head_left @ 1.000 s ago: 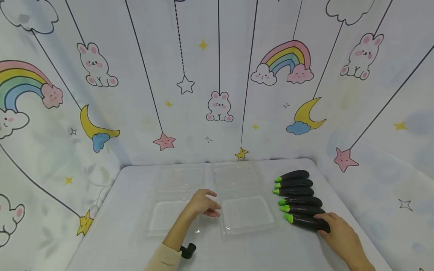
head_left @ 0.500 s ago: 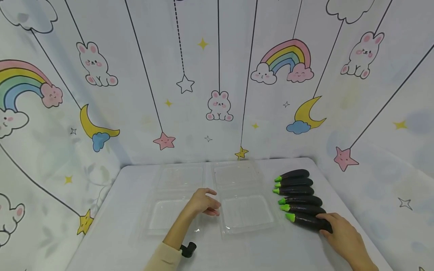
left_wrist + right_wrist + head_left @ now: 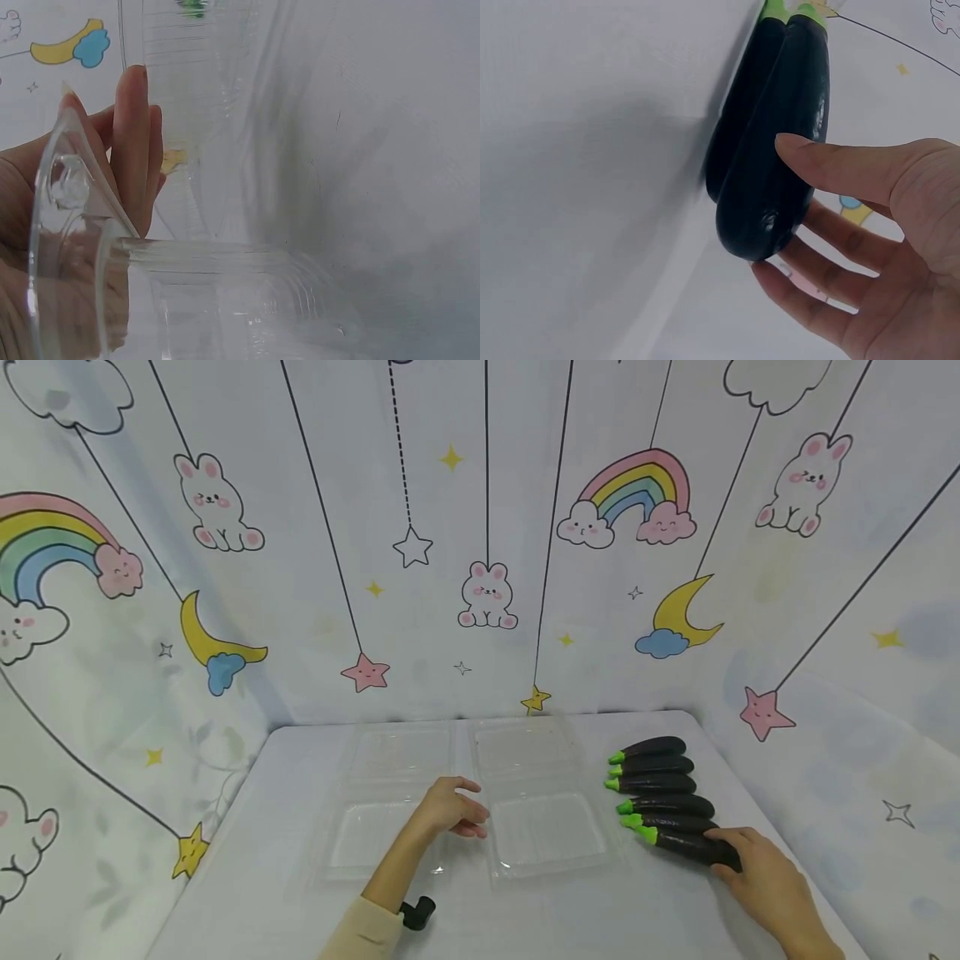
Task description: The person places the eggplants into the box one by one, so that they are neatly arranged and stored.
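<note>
In the head view, my right hand [image 3: 768, 881] holds the rounded end of the nearest eggplant [image 3: 686, 846], a glossy dark one with a bright green stem. The right wrist view shows the thumb on one side of this eggplant [image 3: 776, 150] and fingers on the other. It lies against a second eggplant [image 3: 739, 112]; whether it is lifted I cannot tell. My left hand [image 3: 450, 807], fingers loosely bent and holding nothing, is over the gap between two clear plastic trays. Up close, a clear tray's rim [image 3: 45, 202] covers part of that hand; contact is unclear.
Several more eggplants [image 3: 667, 806] lie in a column at the table's right side. Clear trays stand in two rows: back left [image 3: 401, 731], back right [image 3: 517, 725], front left [image 3: 330, 843] and front right [image 3: 551, 870]. A patterned cloth [image 3: 420, 627] rises behind the white table [image 3: 247, 893].
The nearest eggplant has shifted slightly to the right with my right hand, its stem now closer to the neighbouring eggplant's. My left hand stays in place.
</note>
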Action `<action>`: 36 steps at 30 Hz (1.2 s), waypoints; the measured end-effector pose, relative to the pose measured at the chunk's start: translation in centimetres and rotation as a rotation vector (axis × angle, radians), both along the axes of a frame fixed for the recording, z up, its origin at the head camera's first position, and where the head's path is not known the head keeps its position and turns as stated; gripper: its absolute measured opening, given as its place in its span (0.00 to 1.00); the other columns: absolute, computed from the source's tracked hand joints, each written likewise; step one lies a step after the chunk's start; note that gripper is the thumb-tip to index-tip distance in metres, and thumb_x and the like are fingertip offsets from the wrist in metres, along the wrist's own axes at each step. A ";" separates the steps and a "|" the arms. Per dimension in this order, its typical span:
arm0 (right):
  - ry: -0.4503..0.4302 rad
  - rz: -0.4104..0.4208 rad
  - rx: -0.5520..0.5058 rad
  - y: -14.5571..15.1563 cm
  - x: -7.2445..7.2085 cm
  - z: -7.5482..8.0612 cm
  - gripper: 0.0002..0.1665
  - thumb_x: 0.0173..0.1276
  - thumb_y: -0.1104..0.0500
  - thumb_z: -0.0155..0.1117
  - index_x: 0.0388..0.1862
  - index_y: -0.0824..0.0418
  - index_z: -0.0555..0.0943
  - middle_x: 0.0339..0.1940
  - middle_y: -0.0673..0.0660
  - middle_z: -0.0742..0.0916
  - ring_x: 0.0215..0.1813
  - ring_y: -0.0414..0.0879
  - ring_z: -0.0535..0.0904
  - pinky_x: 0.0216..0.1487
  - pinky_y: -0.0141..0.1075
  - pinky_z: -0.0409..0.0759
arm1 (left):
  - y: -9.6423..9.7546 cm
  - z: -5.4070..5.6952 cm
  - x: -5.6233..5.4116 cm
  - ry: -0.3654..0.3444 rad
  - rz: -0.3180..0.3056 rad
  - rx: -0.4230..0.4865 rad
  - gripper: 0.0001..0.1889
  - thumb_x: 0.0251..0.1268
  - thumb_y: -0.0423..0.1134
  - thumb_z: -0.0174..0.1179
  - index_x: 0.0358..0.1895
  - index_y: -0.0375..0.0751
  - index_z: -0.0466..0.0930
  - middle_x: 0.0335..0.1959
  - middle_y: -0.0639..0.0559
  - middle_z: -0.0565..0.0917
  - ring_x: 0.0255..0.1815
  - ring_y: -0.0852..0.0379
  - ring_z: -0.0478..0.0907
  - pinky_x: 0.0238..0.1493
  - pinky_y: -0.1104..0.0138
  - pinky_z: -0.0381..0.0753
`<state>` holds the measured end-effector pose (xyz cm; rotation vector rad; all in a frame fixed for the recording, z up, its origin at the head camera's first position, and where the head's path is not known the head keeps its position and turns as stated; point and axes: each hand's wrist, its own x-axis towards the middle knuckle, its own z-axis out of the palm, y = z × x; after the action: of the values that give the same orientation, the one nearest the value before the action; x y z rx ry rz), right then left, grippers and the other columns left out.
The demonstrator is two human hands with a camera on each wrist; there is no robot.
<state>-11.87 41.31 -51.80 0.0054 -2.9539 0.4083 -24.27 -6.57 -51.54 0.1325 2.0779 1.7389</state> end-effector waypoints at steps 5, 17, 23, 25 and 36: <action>0.045 0.018 -0.020 0.2 -0.1 0.6 0.28 0.55 0.63 0.83 0.56 0.62 0.86 0.55 0.72 0.84 0.56 0.73 0.80 0.50 0.68 0.80 | 0.0 0.1 0.1 -0.003 0.006 0.011 0.32 0.59 0.20 0.68 0.68 0.21 0.69 0.37 0.39 0.90 0.28 0.43 0.90 0.28 0.61 0.91; 0.139 0.063 -0.021 -1.4 -0.9 2.6 0.30 0.55 0.62 0.83 0.58 0.59 0.85 0.56 0.68 0.84 0.55 0.70 0.81 0.46 0.66 0.82 | -0.2 0.3 0.0 -0.021 0.005 0.008 0.32 0.60 0.20 0.69 0.68 0.21 0.69 0.36 0.39 0.89 0.28 0.44 0.90 0.31 0.60 0.92; 0.228 0.113 -0.016 -2.5 -1.9 3.2 0.30 0.55 0.62 0.83 0.58 0.57 0.85 0.55 0.64 0.86 0.53 0.66 0.83 0.44 0.63 0.83 | -0.3 0.6 0.2 -0.019 -0.006 -0.003 0.32 0.60 0.21 0.69 0.68 0.22 0.69 0.36 0.39 0.89 0.29 0.43 0.90 0.30 0.60 0.91; 0.254 0.133 -0.020 -2.8 -2.3 3.3 0.30 0.55 0.63 0.83 0.58 0.57 0.85 0.54 0.63 0.86 0.53 0.65 0.83 0.45 0.63 0.83 | -0.4 0.7 0.2 -0.015 -0.010 -0.005 0.33 0.60 0.22 0.70 0.69 0.22 0.69 0.36 0.39 0.89 0.28 0.43 0.90 0.30 0.61 0.91; 0.266 0.203 -0.065 -3.9 -3.9 4.0 0.30 0.57 0.66 0.81 0.60 0.58 0.84 0.54 0.62 0.85 0.56 0.66 0.82 0.51 0.64 0.81 | -0.4 0.9 0.4 -0.017 -0.009 -0.026 0.34 0.59 0.24 0.72 0.69 0.23 0.70 0.35 0.37 0.88 0.28 0.44 0.90 0.30 0.61 0.91</action>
<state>-15.76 37.38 -47.84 0.3275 -2.6840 0.4876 -23.87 -6.99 -50.62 0.1182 2.0839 1.7013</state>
